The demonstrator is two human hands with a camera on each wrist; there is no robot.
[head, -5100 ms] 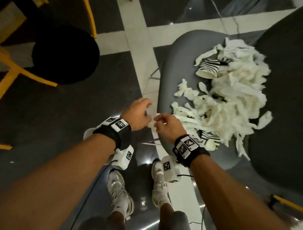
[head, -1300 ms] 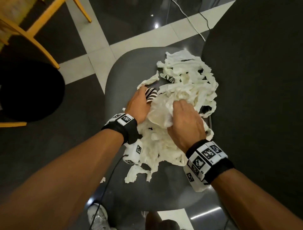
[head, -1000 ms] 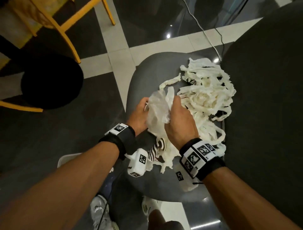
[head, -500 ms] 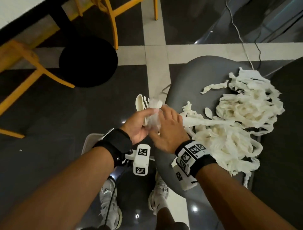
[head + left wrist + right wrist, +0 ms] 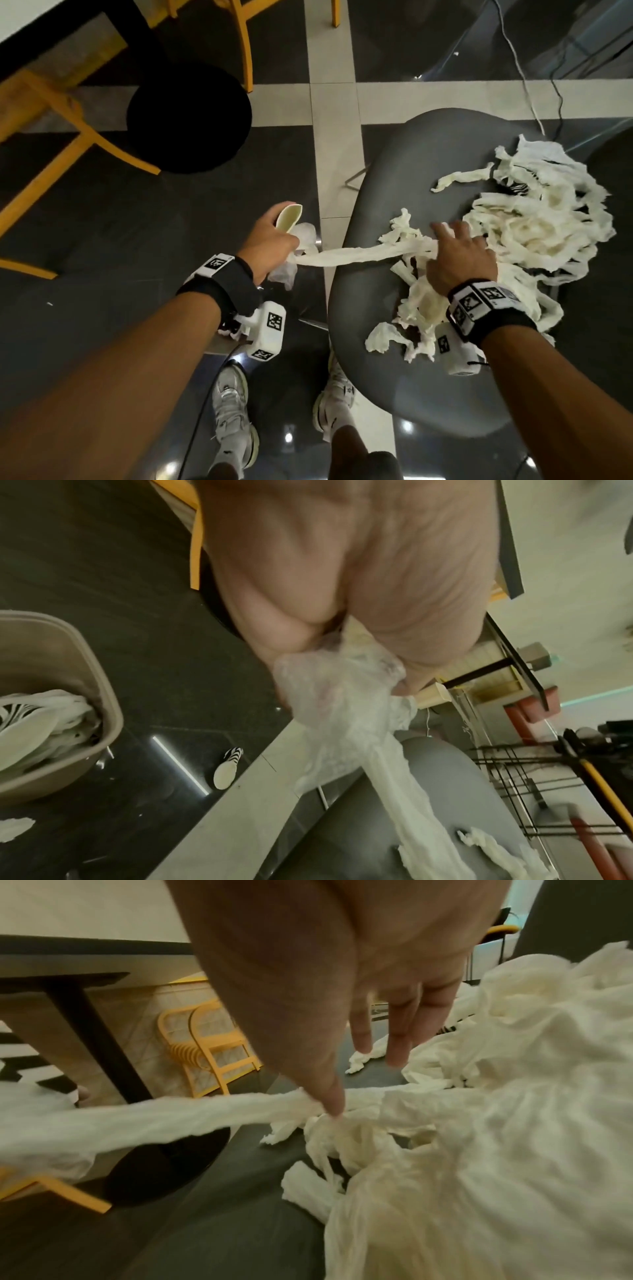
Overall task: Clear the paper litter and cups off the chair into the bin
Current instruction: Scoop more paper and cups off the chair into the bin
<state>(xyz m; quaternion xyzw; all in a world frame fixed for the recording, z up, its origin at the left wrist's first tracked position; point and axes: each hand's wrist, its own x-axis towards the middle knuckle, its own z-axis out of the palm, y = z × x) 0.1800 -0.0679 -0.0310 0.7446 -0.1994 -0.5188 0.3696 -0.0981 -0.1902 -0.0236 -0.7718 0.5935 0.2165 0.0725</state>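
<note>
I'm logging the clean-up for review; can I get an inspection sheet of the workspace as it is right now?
Surface: grey chair seat, near part bare.
Job's things: paper pile on the seat; beige bin already holds paper and a striped cup; another striped cup on the floor.
Clutter: paper scrap on the floor.
Grips: left hand holds a cup and a paper strip stretched to the pile; right hand open on the pile.
Cables: white cable on the floor beyond the chair.
Surroundings: yellow chairs, black table base.
</note>
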